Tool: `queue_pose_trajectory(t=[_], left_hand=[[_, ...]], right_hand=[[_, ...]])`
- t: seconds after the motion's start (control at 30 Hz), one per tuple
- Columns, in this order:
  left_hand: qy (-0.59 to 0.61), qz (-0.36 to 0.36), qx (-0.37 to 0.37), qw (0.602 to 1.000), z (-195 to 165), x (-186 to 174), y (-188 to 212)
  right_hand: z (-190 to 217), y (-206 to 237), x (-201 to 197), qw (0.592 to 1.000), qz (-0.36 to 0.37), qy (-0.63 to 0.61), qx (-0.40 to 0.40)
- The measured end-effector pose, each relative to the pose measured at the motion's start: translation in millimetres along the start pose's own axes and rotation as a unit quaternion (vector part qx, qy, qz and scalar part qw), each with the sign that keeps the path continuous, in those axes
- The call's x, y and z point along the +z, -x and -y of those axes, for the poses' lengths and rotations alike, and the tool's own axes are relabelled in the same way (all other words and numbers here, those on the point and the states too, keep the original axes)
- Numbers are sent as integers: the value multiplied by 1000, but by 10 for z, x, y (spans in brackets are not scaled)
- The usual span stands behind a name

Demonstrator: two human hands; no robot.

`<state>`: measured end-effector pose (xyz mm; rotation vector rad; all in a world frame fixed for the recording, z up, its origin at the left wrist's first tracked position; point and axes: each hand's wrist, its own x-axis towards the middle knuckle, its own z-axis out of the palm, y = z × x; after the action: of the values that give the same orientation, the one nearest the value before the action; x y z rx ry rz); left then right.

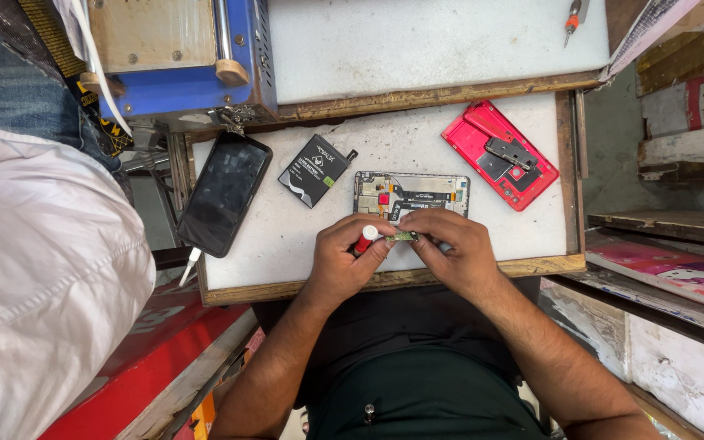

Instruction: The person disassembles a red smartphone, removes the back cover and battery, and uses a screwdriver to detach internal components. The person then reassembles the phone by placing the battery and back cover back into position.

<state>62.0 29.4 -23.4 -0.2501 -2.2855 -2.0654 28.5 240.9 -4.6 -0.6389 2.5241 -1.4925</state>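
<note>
There, small green circuit board (402, 236) between both hands' fingertips, above the opened phone's (411, 194) near edge.

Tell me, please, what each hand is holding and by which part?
The left hand grips a red-handled tool around its handle. The right hand pinches a small green circuit board by its right end.

1. I see a white, matt work board (287, 244) with a scuffed, speckled surface in a rough, worn wooden frame.
2. The black slab phone (223, 193) has a glossy glass face.
3. The red phone back cover (499, 154) looks like smooth plastic with dull grey metal plates.
4. The flat black battery (314, 170) has a matt wrap.
5. The blue machine housing (181, 81) is painted metal.
</note>
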Motion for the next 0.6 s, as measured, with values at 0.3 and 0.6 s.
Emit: queue_pose_trajectory(t=[0.3, 0.6], left_hand=[[2, 4, 16, 1000, 20, 9, -4], [-5, -11, -41, 999, -42, -8, -9]], right_hand=[[-22, 12, 15, 1000, -4, -8, -13], [-2, 12, 4, 999, -5, -22, -38]])
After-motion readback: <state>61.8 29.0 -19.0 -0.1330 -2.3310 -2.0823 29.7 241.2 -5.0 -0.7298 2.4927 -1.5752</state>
